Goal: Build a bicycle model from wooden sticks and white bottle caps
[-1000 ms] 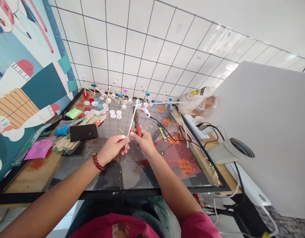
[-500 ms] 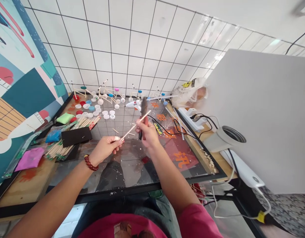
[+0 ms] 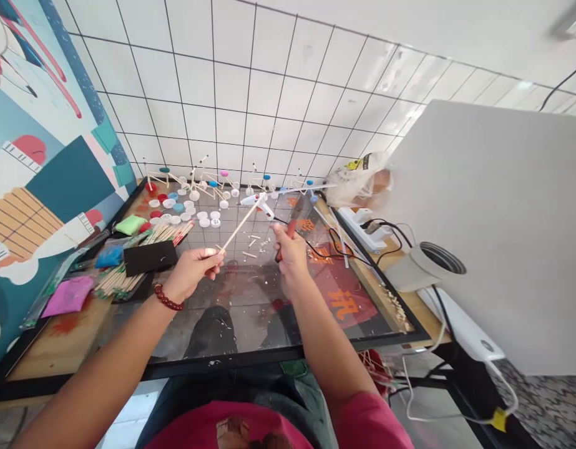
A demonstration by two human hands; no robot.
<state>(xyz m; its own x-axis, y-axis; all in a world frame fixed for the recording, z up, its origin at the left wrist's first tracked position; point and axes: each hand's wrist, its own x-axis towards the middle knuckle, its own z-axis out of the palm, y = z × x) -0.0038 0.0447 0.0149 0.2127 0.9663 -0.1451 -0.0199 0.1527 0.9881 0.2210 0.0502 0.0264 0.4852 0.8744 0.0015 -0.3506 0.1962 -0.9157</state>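
A thin wooden stick (image 3: 241, 227) is pinched at its near end by my left hand (image 3: 194, 272), its far end pointing up and right across the view. My right hand (image 3: 294, 254) is wrapped round red-handled pliers (image 3: 292, 229); their dark jaws point away and are blurred, so the exact kind is unclear. The pliers and stick are apart. Beyond the stick's tip lies a white glue gun (image 3: 268, 211). Short cut stick pieces (image 3: 250, 254) and pale scraps lie on the glass tabletop (image 3: 250, 305) between my hands.
Bottle caps (image 3: 204, 215) and small stick-and-cap models (image 3: 213, 185) stand along the back. To the left are bundled sticks (image 3: 112, 284), a black card (image 3: 150, 257) and a pink packet (image 3: 70, 295). A power strip (image 3: 362, 229), cables and a grey cylinder (image 3: 423, 267) are at the right.
My right hand has moved right with the pliers, away from the stick it was touching. My left hand has shifted slightly left, still pinching the stick.
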